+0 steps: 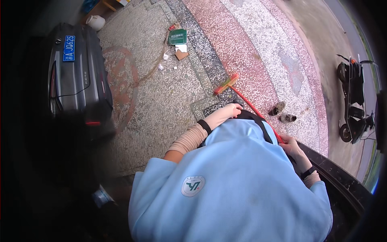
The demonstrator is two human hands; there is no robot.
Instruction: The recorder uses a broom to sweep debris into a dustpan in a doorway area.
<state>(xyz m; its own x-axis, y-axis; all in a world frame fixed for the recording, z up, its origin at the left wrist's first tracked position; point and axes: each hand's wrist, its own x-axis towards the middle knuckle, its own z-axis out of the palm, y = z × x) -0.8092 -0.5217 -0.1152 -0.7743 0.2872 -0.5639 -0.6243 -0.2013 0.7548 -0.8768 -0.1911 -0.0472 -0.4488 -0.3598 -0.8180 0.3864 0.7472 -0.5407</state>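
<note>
A broom with a long red handle (249,104) slants across the pebbled floor in the head view. Its red and yellow-green head (226,84) rests beyond my waist. My right hand (291,146) closes around the handle's near end, beside my hip. At the front of my waist lies my left hand (235,111), near a black strap; its fingertips are partly hidden, and whether it grips anything does not show. Farther ahead are a green box (177,37), a brown cardboard piece (181,54) and crumpled white scraps (160,67) on the floor.
A dark grey car (80,78) stands at the left, with a white pail (95,22) behind it. Right of the broom lies a pair of shoes (287,118). A motor scooter (352,99) is parked at the far right. A black ledge (335,175) runs close by my right side.
</note>
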